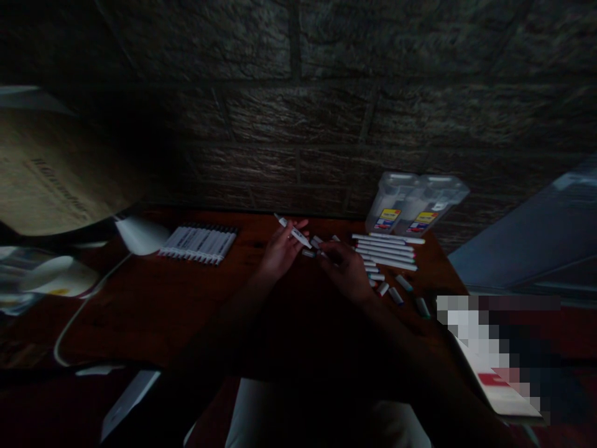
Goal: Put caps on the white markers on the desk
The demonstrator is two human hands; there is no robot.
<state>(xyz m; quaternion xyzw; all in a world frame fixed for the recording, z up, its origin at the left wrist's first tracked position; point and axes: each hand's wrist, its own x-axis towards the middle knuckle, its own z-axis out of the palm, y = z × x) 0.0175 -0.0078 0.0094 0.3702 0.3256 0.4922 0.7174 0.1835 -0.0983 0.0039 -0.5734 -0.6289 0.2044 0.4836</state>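
My left hand (278, 252) is closed around a white marker (295, 235), which slants down to the right across the fingers. Just to its right, my right hand (344, 264) is pinched at the fingertips around what looks like a small grey marker cap (316, 241). Another loose cap (308, 253) lies on the table between the hands. Beyond the right hand, several white markers (387, 251) lie side by side, with loose caps (396, 295) scattered in front of them. Dim light hides fine detail at the fingertips.
A tight row of white markers (199, 244) lies on the wooden table (140, 317) at left. Two clear plastic cases (426, 202) stand against the brick wall (321, 118) at back right. A white cable (69, 326) and a white cone-shaped object (140, 235) are on the left.
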